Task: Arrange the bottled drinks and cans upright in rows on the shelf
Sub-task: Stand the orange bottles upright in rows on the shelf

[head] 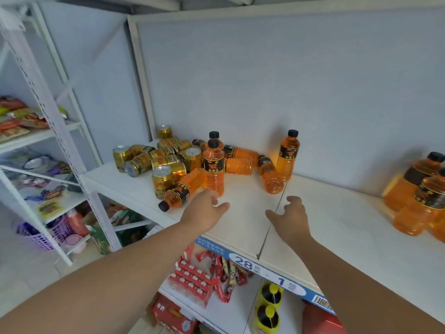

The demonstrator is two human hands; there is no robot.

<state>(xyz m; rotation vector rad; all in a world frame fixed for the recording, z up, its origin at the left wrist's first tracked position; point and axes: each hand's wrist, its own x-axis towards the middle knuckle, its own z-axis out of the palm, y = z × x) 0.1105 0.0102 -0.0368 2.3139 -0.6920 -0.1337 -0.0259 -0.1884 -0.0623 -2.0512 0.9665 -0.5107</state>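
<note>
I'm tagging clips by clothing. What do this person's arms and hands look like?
The left grip and right grip are bare hands: no gloves, no rings visible. The left forearm and right forearm are bare to the picture's edge, no sleeve, watch or bracelet showing.

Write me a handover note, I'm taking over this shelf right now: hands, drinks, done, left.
Left hand: open, reaching toward a lying orange plastic bottle with black cap at the white shelf's front.
Right hand: open, over the shelf, holding nothing.
Gold metal cans: heaped at left, most lying.
Upright small bottles: three; others lie among them.
Done: no rows yet.
Left: stand everything, line it up.
</note>
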